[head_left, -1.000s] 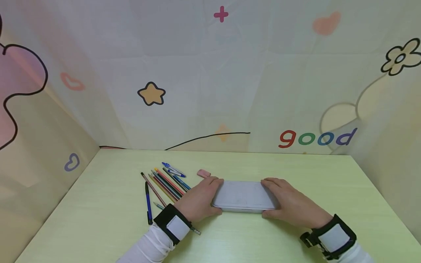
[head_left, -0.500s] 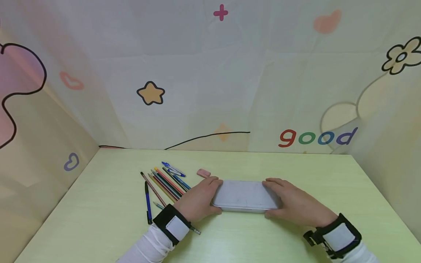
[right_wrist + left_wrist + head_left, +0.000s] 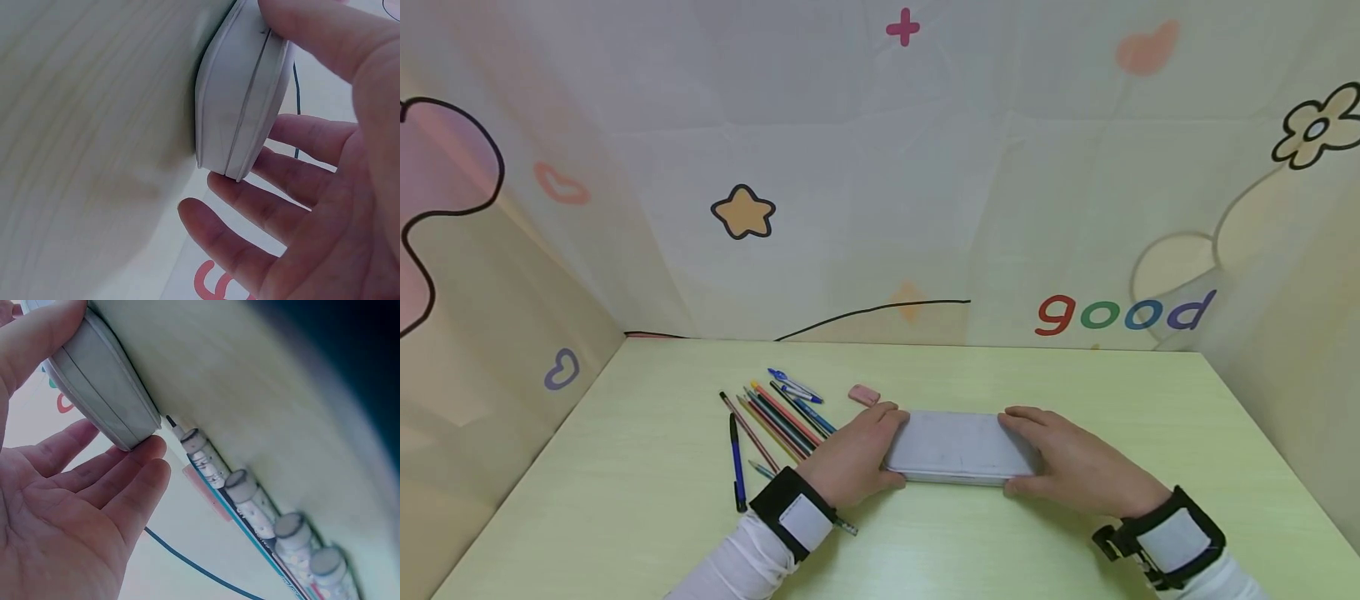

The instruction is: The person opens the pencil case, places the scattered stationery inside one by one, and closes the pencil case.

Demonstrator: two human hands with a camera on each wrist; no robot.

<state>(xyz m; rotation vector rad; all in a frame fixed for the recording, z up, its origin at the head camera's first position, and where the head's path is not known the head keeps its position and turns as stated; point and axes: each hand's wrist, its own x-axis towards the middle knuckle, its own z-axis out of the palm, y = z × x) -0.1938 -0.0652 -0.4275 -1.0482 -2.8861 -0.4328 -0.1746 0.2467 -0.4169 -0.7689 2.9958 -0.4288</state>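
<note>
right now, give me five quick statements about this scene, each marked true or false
The left hand grips one end of the pale grey, rounded rectangular case. True.
The right hand is off the case. False: this hand grips its other end.
The small pink block-shaped eraser lies on the pale wood-grain table. True.
The slim blue-and-black pen lies right of the case. False: this pen lies left, in the head view.
The case is closed. True.

L hand (image 3: 856,457), R hand (image 3: 1073,463) apart, both gripping.
</note>
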